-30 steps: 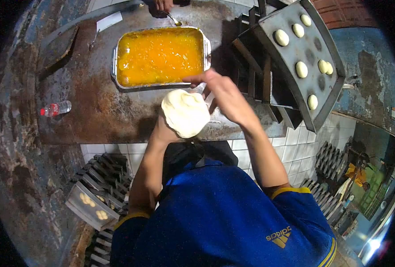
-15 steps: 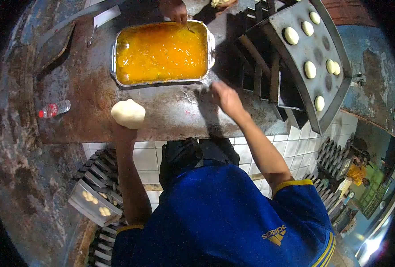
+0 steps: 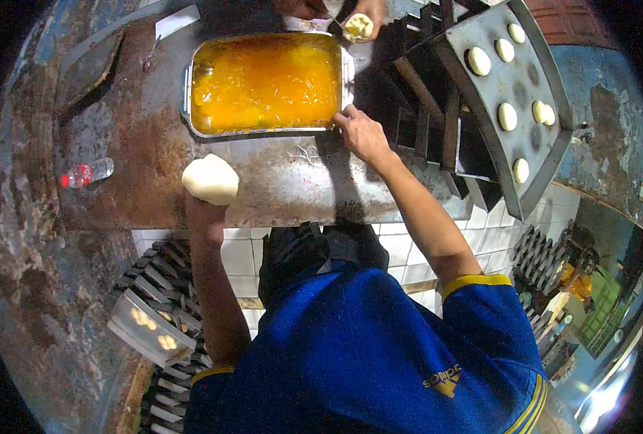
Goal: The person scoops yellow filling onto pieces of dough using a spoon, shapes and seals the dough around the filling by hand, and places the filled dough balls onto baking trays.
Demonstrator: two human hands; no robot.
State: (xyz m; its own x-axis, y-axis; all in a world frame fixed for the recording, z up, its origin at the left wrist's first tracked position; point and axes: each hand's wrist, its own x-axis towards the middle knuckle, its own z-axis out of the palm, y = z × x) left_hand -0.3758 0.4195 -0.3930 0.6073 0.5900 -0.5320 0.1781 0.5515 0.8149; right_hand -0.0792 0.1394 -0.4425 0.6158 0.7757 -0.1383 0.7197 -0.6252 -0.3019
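Note:
A smooth, pale lump of dough (image 3: pixel 210 179) rests in my left hand (image 3: pixel 205 208), its fingers hidden beneath it. My right hand (image 3: pixel 365 136) is at the near right corner of a metal tray (image 3: pixel 185 94) filled with a glossy orange-yellow filling (image 3: pixel 267 87). Its fingers are curled together at the tray's rim; whatever they pinch is too small to make out. Some thin pale strands (image 3: pixel 305 154) lie on the metal table between my hands.
Across the tray, another person's hands (image 3: pixel 303 9) hold an opened dough piece (image 3: pixel 358 27) with yellow filling. On the right, a tilted baking tray (image 3: pixel 520 137) carries several dough balls atop stacked trays. A plastic bottle (image 3: pixel 87 173) lies at left, below a spoon (image 3: pixel 150 56).
My right hand has moved up and slightly left to the tray's corner. The other person's hand has left the filling and joined the dough piece. My left hand keeps holding the dough.

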